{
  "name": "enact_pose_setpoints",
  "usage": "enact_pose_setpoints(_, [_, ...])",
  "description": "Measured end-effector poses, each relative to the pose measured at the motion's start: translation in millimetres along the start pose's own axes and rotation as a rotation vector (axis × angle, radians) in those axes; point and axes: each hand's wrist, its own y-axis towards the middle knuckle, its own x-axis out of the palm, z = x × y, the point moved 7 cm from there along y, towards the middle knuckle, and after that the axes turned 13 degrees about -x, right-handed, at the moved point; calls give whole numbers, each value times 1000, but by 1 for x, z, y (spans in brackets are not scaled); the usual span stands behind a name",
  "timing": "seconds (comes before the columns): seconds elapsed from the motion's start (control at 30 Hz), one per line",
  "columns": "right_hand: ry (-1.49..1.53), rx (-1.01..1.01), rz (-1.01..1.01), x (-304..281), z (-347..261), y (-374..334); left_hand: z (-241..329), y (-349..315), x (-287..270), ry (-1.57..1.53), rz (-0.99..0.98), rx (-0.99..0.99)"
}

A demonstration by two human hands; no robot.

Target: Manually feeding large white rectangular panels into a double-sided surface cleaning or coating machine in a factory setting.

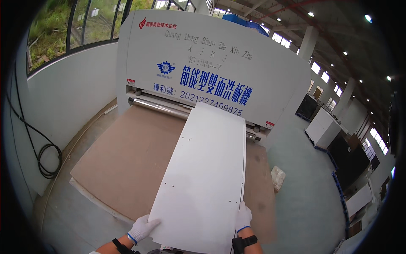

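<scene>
A long white panel [205, 165] with small drilled holes and a thin groove along its right side stretches away from me. Its far end rises in front of the machine's metal roller [160, 106]. Gloved in white, my left hand [143, 228] grips the panel's near left edge, thumb on top and the other fingers partly hidden. On the near right edge, my right hand [243, 217], also in a white glove, is closed around the side, its fingertips mostly out of sight. The panel covers part of a brown board [135, 146] in front of the machine.
Ahead stands a large white machine [270, 80] with printed lettering. A plastic-wrapped bundle [277, 178] sits right of the brown board. Black cable [50, 161] hangs coiled along the left wall below windows. Stacks of panels [323, 129] on pallets line the right side.
</scene>
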Motion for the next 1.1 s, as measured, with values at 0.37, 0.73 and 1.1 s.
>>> enact_pose_setpoints(0.37, [-63,-48,-99,86,-27,48,-22,64,-51,-216,19,-36])
enact_pose_setpoints(0.73, [-118,-57,-239,107,-47,55,1,71,-76,-261,62,-189])
enact_pose_setpoints(1.1, [727,167,-233,54,25,12,5,141,-84,-489,35,-85])
